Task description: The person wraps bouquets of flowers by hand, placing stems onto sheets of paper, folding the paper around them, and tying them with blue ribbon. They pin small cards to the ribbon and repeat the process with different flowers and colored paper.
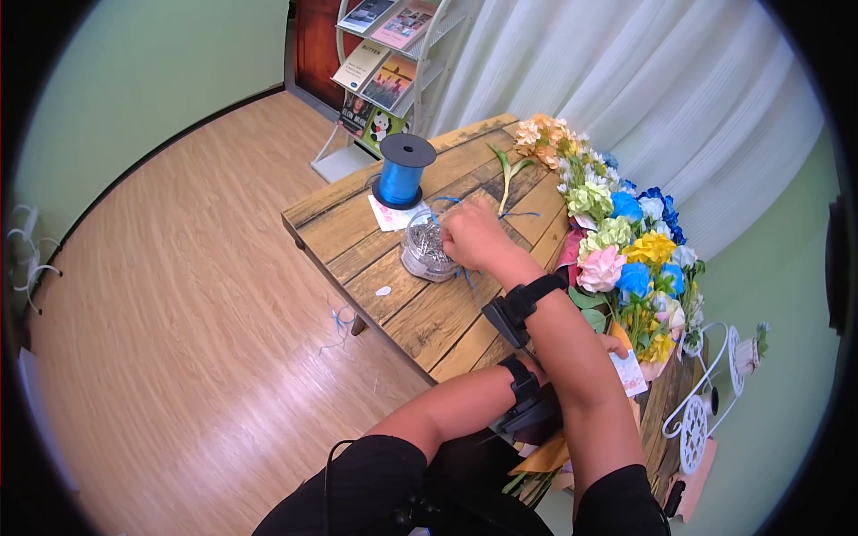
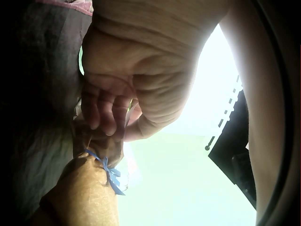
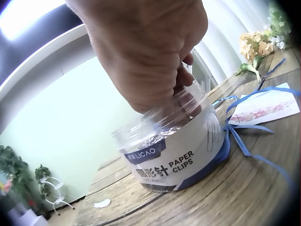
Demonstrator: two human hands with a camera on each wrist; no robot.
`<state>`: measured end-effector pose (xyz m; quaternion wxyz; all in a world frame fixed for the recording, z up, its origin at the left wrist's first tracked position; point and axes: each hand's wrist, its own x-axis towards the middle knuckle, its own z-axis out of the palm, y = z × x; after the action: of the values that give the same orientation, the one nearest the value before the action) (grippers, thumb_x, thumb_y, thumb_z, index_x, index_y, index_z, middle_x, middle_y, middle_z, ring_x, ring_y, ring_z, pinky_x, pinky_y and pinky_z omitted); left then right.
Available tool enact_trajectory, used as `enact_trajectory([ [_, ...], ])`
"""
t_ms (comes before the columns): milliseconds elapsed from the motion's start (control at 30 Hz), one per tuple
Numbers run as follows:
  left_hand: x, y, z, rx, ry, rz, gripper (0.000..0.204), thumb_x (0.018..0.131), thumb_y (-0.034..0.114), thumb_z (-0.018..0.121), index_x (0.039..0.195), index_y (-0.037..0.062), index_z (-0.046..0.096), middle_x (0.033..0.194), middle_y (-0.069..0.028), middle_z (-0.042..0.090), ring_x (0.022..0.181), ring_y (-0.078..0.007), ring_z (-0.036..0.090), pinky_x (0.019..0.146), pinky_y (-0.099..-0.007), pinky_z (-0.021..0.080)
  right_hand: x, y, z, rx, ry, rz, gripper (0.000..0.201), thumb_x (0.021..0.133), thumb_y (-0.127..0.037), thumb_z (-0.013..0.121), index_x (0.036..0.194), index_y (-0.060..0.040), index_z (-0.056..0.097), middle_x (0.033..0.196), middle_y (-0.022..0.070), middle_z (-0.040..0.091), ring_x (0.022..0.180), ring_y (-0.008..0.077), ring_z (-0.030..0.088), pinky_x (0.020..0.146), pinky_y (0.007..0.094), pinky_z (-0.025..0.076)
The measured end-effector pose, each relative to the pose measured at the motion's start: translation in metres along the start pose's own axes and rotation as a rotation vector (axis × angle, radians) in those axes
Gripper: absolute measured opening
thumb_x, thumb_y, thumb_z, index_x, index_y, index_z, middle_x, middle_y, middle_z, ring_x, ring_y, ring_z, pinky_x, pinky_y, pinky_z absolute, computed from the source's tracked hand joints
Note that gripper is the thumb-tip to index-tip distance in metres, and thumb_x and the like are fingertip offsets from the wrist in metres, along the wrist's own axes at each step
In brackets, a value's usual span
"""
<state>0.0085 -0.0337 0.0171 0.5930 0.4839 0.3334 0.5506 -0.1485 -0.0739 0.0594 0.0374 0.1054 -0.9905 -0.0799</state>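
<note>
My right hand dips its fingers into a clear round jar labelled PAPER CLIPS. Silvery paper clips fill it, and its mouth is uncovered. Inside the jar the fingertips are hidden, so I cannot tell whether they pinch a clip. Passing under the right arm, my left hand curls round the gathered neck of a wrapped bouquet. A blue ribbon bow ties the brown wrapping just beyond the fingers. By that hand, a small white card with a pink print lies against the bouquet.
Behind the jar stands a spool of blue ribbon on a printed card. Loose blue ribbon trails beside the jar. A green stem and many artificial flowers line the table's curtain side. A white scrap lies near the edge.
</note>
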Motion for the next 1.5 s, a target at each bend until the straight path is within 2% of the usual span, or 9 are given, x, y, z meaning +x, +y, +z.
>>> enact_trajectory([
  [167, 0.006, -0.013, -0.005, -0.005, -0.026, 0.104, 0.046, 0.072, 0.004, 0.058, 0.118, 0.0037, 0.049, 0.107, -0.0113, 0.056, 0.098, -0.0194, 0.054, 0.081, -0.0295, 0.043, -0.004, 0.006, -0.008, 0.246, 0.094, 0.015, 0.009, 0.07, -0.012, 0.058, 0.067, -0.0097, 0.067, 0.069, 0.0099, 0.063, 0.072, 0.0271, 0.059, 0.072, 0.0383, 0.041],
  [367, -0.008, -0.01, -0.003, 0.106, 0.005, 0.229, 0.044, 0.077, 0.009, 0.059, 0.119, 0.0043, 0.048, 0.11, -0.0082, 0.053, 0.101, -0.0156, 0.05, 0.085, -0.0266, 0.039, -0.004, 0.017, -0.003, 0.778, 0.128, 0.168, 0.009, 0.071, -0.011, 0.063, 0.073, -0.0023, 0.066, 0.068, 0.0109, 0.064, 0.061, 0.0184, 0.061, 0.058, 0.0308, 0.048],
  [433, -0.001, -0.029, -0.006, 0.072, 0.06, 0.649, 0.027, 0.084, 0.012, 0.058, 0.107, -0.0012, 0.057, 0.103, -0.0093, 0.06, 0.093, -0.0142, 0.055, 0.083, -0.0284, 0.043, -0.004, 0.019, -0.004, 0.952, 0.098, 0.225, 0.009, 0.073, -0.008, 0.062, 0.073, 0.001, 0.063, 0.065, 0.0087, 0.063, 0.061, 0.0129, 0.06, 0.057, 0.0275, 0.047],
  [667, 0.038, -0.082, -0.024, -0.204, -0.118, 0.518, 0.03, 0.084, 0.011, 0.057, 0.112, 0.0006, 0.055, 0.111, -0.0097, 0.057, 0.106, -0.017, 0.05, 0.092, -0.0318, 0.038, -0.018, 0.019, -0.035, 1.376, 0.102, 0.339, 0.007, 0.079, -0.006, 0.057, 0.079, 0.0012, 0.057, 0.067, 0.0072, 0.061, 0.058, 0.0101, 0.057, 0.053, 0.0221, 0.046],
  [867, 0.011, -0.03, -0.017, 0.74, 0.212, 0.865, 0.037, 0.079, 0.013, 0.061, 0.114, 0.0041, 0.053, 0.107, -0.0067, 0.054, 0.101, -0.0121, 0.047, 0.087, -0.0275, 0.039, -0.083, 0.053, -0.091, 1.316, 0.4, 0.2, 0.01, 0.083, -0.011, 0.06, 0.089, -0.0023, 0.06, 0.072, 0.002, 0.06, 0.06, 0.0062, 0.055, 0.055, 0.018, 0.044],
  [967, -0.011, 0.019, 0.003, 0.117, 0.026, 0.084, 0.029, 0.077, 0.011, 0.063, 0.105, 0.0045, 0.055, 0.09, -0.0029, 0.058, 0.065, -0.0067, 0.052, 0.056, -0.0223, 0.045, -0.146, 0.075, -0.117, 1.303, 0.538, 0.327, 0.016, 0.082, -0.016, 0.064, 0.088, -0.0017, 0.059, 0.069, 0.0016, 0.06, 0.059, 0.0065, 0.056, 0.053, 0.0186, 0.044],
  [1100, -0.008, 0.012, 0.0, 0.188, 0.002, 0.095, 0.037, 0.077, 0.006, 0.06, 0.114, 0.0066, 0.054, 0.085, -0.0002, 0.057, 0.058, -0.004, 0.049, 0.05, -0.0178, 0.04, -0.24, 0.094, -0.137, 1.243, 0.643, 0.514, 0.015, 0.081, -0.012, 0.064, 0.089, -0.0012, 0.059, 0.07, 0.0039, 0.061, 0.061, 0.0091, 0.058, 0.055, 0.0201, 0.047],
  [1333, -0.009, 0.011, 0.006, 0.311, -0.12, -0.013, 0.034, 0.083, 0.008, 0.058, 0.116, 0.0082, 0.054, 0.088, 0.0014, 0.057, 0.066, -0.0037, 0.049, 0.056, -0.0184, 0.042, -0.356, 0.102, -0.081, 1.445, 0.819, 0.661, 0.013, 0.079, -0.005, 0.062, 0.09, 0.0027, 0.06, 0.082, 0.0094, 0.063, 0.073, 0.0145, 0.062, 0.07, 0.0252, 0.051],
  [1500, -0.005, 0.004, 0.01, 0.591, 0.093, 0.256, 0.031, 0.082, 0.009, 0.056, 0.113, 0.0086, 0.056, 0.09, -0.0027, 0.052, 0.075, -0.0106, 0.049, 0.065, -0.0241, 0.041, -0.379, 0.099, -0.049, 1.397, 0.793, 0.802, 0.017, 0.08, -0.003, 0.058, 0.095, 0.0041, 0.062, 0.083, 0.0073, 0.063, 0.072, 0.0119, 0.061, 0.07, 0.0232, 0.049],
])
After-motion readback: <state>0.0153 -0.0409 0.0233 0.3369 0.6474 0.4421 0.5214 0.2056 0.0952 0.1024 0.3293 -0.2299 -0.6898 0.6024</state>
